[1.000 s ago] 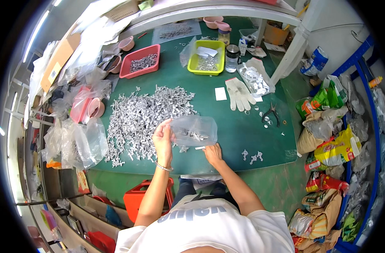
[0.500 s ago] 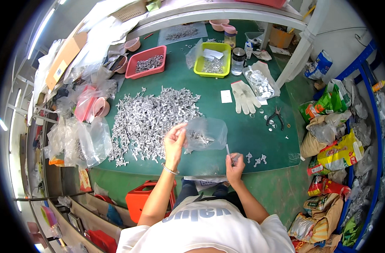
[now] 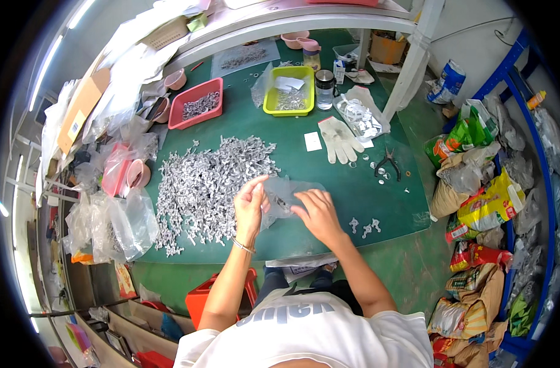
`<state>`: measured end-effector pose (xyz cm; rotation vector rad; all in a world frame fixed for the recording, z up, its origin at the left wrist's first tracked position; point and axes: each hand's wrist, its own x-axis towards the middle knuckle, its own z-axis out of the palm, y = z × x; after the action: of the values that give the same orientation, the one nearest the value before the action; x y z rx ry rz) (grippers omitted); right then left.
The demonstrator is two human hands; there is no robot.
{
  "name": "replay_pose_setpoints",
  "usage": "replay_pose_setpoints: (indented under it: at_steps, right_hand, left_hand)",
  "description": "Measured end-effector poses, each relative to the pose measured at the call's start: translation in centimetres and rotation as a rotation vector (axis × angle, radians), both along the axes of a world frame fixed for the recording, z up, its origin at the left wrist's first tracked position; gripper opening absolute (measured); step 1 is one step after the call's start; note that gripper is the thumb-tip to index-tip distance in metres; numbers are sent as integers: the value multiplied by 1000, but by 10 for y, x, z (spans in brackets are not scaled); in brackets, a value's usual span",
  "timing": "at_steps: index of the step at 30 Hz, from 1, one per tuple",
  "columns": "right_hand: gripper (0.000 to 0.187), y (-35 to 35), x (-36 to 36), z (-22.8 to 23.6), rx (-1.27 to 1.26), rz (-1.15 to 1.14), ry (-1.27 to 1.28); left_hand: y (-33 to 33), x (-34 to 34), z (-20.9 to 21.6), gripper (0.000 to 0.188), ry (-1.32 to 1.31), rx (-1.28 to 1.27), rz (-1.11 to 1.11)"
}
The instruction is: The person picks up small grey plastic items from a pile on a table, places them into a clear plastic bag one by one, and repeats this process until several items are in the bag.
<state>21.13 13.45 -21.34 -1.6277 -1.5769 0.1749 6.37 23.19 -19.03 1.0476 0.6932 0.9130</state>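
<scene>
My left hand (image 3: 250,205) is closed on the edge of a clear plastic bag (image 3: 280,189), which it holds up over the near part of the table. Small grey metal parts show dimly through the film. At the bag's right side is my right hand (image 3: 318,213), its fingers curved over the film and its thumb apart from them; nothing shows between them. Left of the bag spreads a large heap of small grey metal parts (image 3: 212,184). A few loose metal parts (image 3: 367,229) lie to the right of my right forearm.
On the green table (image 3: 292,144) stand a pink tray (image 3: 180,122) and a yellow-green tray (image 3: 307,109) of metal parts. A jar (image 3: 324,95), a white glove (image 3: 341,140) and pliers (image 3: 387,164) are at the right. Plastic bags (image 3: 135,214) crowd the left edge.
My right hand has moved up and left from the table's near edge to the bag. The small narrow thing in its fingers no longer shows. The view has shifted slightly.
</scene>
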Motion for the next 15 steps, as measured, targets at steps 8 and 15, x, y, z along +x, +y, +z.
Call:
replay_pose_setpoints:
  at_steps: [8,15]
  right_hand:
    - [4,-25,52,12,-80,-27,-268]
    - [9,-6,71,13,-11,-114,-441]
  left_hand:
    - [24,71,40,27,30,201,-138]
    - [45,81,16,27,-11,157,-71]
